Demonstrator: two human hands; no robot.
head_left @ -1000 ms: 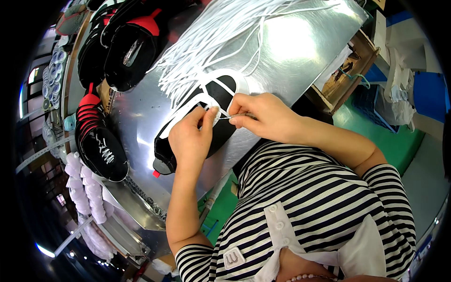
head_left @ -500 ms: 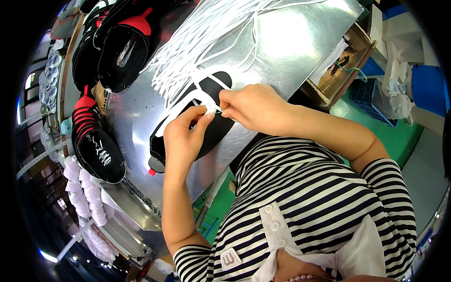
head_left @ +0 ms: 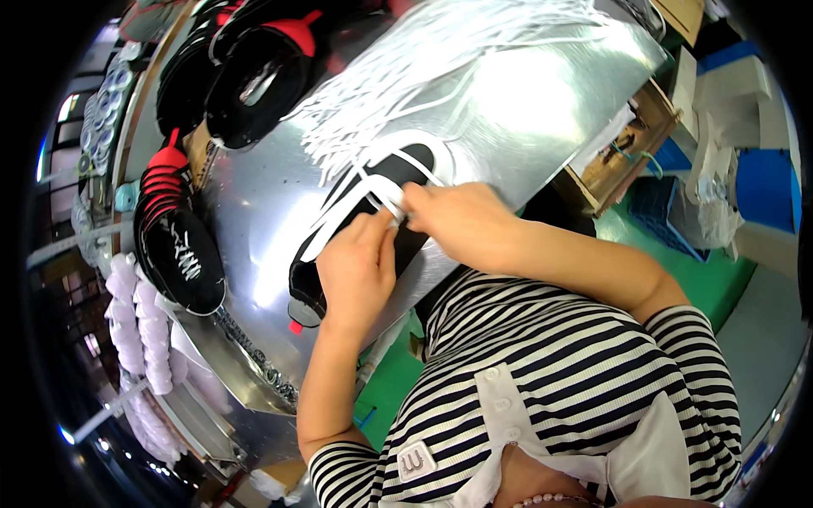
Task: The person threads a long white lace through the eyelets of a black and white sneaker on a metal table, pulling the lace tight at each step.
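A black shoe (head_left: 412,245) with a white sole edge and a red tab lies on its side on the metal table, under both my hands. My left hand (head_left: 357,267) is closed over the shoe's opening side, its thumb and forefinger pinching a white shoelace (head_left: 383,188). My right hand (head_left: 467,222), somewhat blurred, meets it from the right with its fingertips pinched on the same lace. The lace loops over the shoe's front. What lies right between the fingertips is partly hidden.
Beyond the shoe, a heap of white shoelaces (head_left: 423,72) spreads over the metal table (head_left: 254,203). Black shoes with red linings (head_left: 258,93) stand at the far left, and a stack of black-and-red shoes (head_left: 182,254) lies nearer. A wooden drawer (head_left: 622,152) juts out at right.
The view has shifted, so the table and shoe appear lower and further right. Both hands stay pinched together at the lace, and the right hand has become blurred.
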